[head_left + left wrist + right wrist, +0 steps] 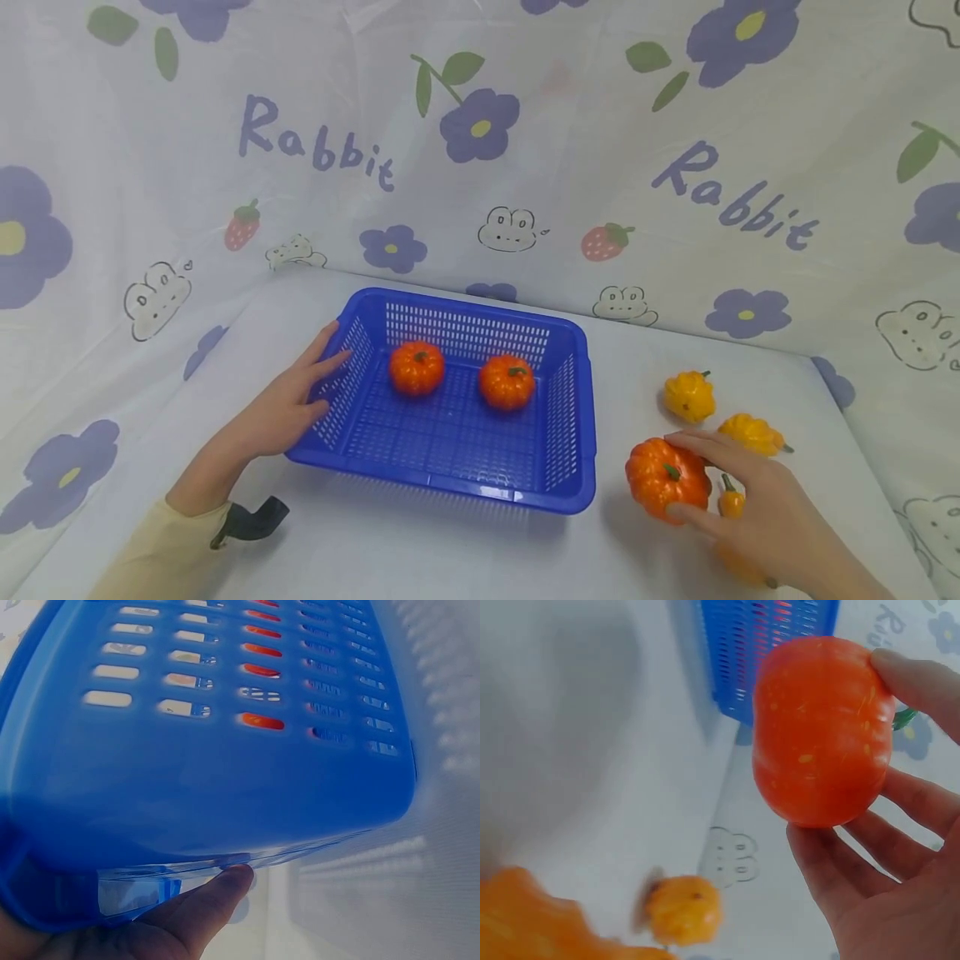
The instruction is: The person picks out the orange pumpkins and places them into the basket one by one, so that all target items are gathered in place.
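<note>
My right hand grips a red-orange toy pumpkin between thumb and fingers, to the right of the blue basket. In the right wrist view the pumpkin is held off the table, its green stem partly hidden by the hand. At the basket's left side, my left hand touches the wall and rim with spread, fairly straight fingers. The left wrist view shows a fingertip against the basket wall. Inside the basket sit two orange pumpkins, one at left and one at right.
Several small yellow-orange gourds lie on the white table around the right hand, among them a round one and a longer one. A patterned curtain stands behind the table. A black strap hangs from the left sleeve.
</note>
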`<action>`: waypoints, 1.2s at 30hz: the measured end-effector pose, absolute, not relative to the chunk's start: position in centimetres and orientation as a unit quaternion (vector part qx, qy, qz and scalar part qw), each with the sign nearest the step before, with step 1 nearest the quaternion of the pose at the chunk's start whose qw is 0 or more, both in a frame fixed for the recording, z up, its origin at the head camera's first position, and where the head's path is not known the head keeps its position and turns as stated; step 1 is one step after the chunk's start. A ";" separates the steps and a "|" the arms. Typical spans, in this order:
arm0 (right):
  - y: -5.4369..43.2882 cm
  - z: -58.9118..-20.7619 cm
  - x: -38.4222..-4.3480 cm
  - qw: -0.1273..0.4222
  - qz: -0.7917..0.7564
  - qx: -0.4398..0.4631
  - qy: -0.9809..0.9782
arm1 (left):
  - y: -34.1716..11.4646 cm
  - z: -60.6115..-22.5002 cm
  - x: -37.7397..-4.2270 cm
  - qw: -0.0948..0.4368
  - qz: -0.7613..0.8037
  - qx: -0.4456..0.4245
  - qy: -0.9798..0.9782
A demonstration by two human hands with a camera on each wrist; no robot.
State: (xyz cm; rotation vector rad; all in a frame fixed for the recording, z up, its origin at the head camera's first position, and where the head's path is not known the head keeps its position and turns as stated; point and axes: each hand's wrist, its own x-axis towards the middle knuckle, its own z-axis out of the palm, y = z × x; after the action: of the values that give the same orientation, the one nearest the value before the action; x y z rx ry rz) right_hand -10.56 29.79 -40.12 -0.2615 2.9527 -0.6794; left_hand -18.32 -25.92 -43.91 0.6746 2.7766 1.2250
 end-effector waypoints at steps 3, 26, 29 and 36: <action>29.6 -38.8 -11.0 0.024 -0.224 -0.114 0.968 | -25.9 -43.8 -18.3 0.014 0.395 0.217 0.893; 25.1 -34.3 -14.9 -0.064 -0.242 -0.276 0.928 | -25.9 -43.7 -18.1 0.019 0.391 0.216 0.894; 24.3 -33.9 -15.5 -0.056 -0.246 -0.287 0.924 | -25.9 -43.6 -18.1 0.021 0.392 0.217 0.894; 22.2 -33.5 -17.0 -0.039 -0.240 -0.306 0.920 | -26.0 -43.6 -18.2 0.023 0.390 0.217 0.895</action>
State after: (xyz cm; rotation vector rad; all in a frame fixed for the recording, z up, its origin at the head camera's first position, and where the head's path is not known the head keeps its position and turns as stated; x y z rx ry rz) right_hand -17.00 22.24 -33.50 -0.9865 2.9647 -0.7738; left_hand -18.21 -25.96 -43.58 0.6718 2.7698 1.2073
